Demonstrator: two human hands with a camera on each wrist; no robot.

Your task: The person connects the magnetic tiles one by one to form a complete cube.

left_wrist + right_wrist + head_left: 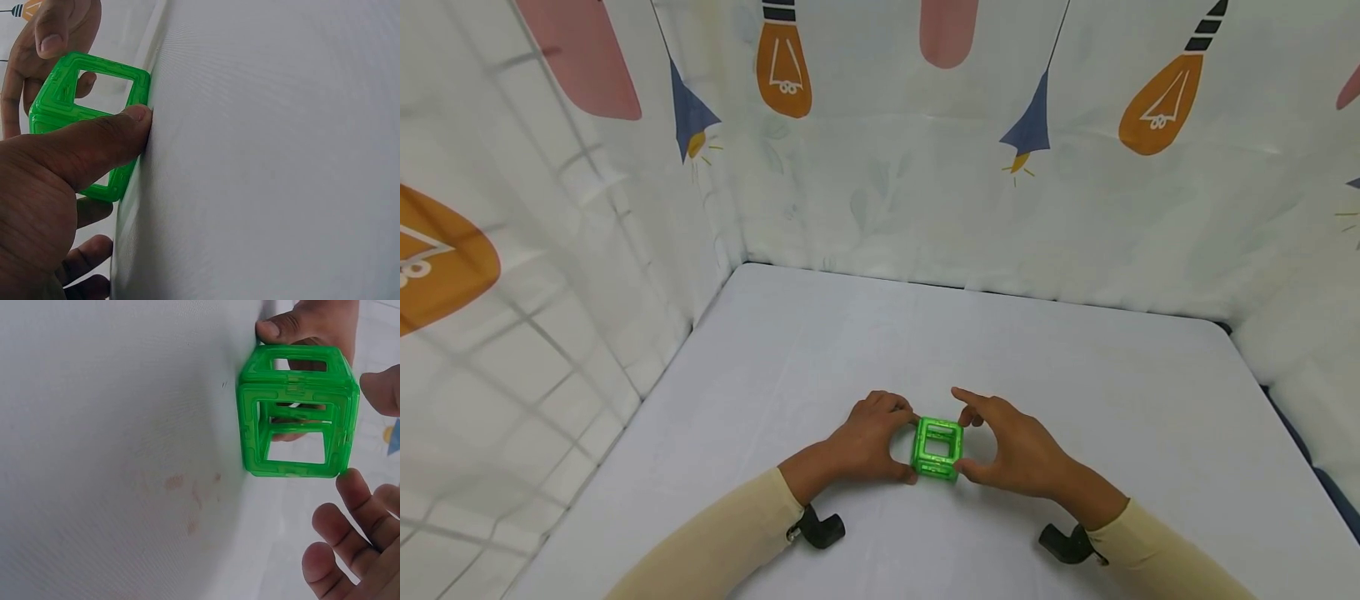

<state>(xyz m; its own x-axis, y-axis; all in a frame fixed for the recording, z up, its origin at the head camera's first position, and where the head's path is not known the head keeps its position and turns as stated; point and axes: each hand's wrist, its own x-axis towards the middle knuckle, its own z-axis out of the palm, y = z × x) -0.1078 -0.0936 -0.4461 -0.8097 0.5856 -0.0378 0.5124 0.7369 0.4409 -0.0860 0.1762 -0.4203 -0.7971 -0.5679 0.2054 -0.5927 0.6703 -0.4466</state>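
A green cube of see-through magnetic tiles [937, 469], each with an open square middle, stands on the white table between the two hands. My left hand [868, 437] grips its left side, the thumb [119, 134] lying across one face and fingers behind, partly hidden. On the other side is my right hand [1022, 446], its fingers spread. One right fingertip [351, 481] meets or nearly meets a corner of the cube [294, 469], while the right thumb [382, 390] appears slightly apart from it.
The white table [1037, 358] reaches back to a hanging white cloth [880, 225] printed with bulbs and lamps. More cloth closes in the left and right sides. Black wrist mounts [820, 529] stick out below both sleeves. Faint reddish marks [175, 482] show on the table surface.
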